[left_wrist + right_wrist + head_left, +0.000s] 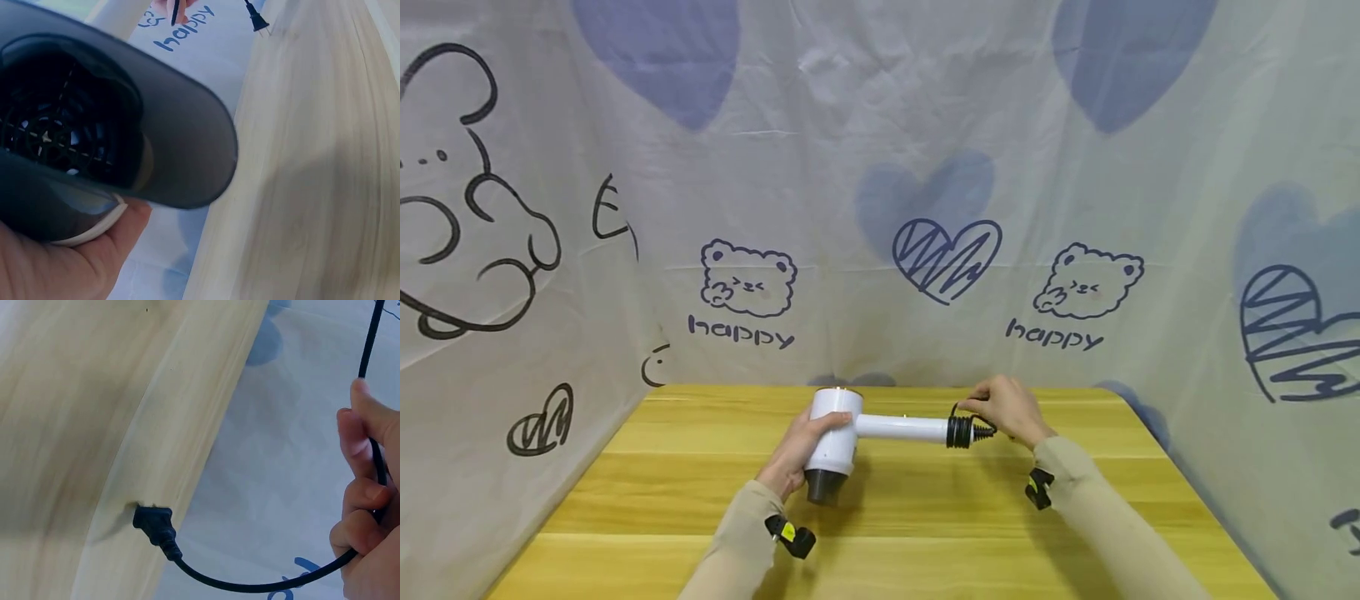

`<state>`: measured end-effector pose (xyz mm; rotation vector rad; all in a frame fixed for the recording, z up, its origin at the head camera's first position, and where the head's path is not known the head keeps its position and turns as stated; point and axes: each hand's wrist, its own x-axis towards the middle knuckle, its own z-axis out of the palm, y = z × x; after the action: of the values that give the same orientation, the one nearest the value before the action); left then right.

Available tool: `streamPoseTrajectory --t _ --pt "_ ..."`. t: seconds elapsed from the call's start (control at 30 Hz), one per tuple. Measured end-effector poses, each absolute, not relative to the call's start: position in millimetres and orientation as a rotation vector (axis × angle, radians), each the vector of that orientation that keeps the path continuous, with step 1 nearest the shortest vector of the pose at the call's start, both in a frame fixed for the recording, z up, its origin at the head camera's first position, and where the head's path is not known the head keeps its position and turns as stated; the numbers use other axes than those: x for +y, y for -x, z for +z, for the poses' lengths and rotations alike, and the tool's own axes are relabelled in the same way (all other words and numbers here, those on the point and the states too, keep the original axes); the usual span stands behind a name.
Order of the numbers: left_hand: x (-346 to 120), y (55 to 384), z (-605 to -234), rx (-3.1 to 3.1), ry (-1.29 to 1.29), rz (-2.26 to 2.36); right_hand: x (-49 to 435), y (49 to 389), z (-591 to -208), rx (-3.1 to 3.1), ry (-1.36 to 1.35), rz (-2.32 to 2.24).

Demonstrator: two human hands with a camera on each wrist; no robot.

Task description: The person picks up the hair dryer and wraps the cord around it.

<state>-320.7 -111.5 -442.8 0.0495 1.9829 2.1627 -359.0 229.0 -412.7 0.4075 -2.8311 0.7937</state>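
Note:
A white hair dryer (898,428) lies sideways in front of me, its dark nozzle (824,486) pointing toward me. My left hand (797,454) grips its barrel, with the thumb over the front. Black cord (958,432) is wound in several turns around the handle's right end, beside the ribbed cord sleeve (983,433). At that end my right hand (1011,408) holds a length of the cord between thumb and fingers. In the right wrist view, the cord runs through the curled fingers and its two-pin plug (153,524) dangles free. The left wrist view looks into the nozzle's opening.
A yellow wood-grain table (925,533) spreads below both hands. Behind it and at both sides hang white cloth walls (850,333) printed with hearts and bears. Small black wrist devices (792,537) are strapped over the sleeves.

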Motion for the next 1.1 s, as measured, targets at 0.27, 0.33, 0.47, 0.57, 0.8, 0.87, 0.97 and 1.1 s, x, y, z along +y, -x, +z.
streamPoseTrajectory --t 0.27,0.33,0.47,0.57,0.8,0.87,0.97,1.1 --pt "-112.7 319.8 -442.6 2.054 -0.087 2.075 220.0 353.2 -406.5 -2.789 -0.438 0.713" --pt "-113.0 319.7 -442.1 2.066 -0.087 2.062 216.4 352.7 -404.6 -2.761 -0.457 0.675" --pt "-112.5 319.7 -441.2 2.112 -0.066 2.042 209.8 350.2 -400.4 -2.711 -0.484 0.646" --pt "-110.9 320.7 -441.5 2.164 -0.048 2.044 205.3 347.4 -397.1 -2.670 -0.493 0.640" --pt "-105.2 321.8 -442.8 2.291 0.020 2.066 196.0 340.1 -392.7 -2.623 -0.488 0.592" --pt "-104.1 321.4 -442.3 2.310 0.031 2.076 193.2 337.7 -392.6 -2.619 -0.499 0.579" --pt "-103.5 322.0 -442.3 2.331 0.049 2.108 189.3 335.0 -393.4 -2.604 -0.525 0.570" --pt "-102.4 323.2 -444.3 2.387 0.098 2.135 185.7 332.1 -397.6 -2.582 -0.548 0.575"
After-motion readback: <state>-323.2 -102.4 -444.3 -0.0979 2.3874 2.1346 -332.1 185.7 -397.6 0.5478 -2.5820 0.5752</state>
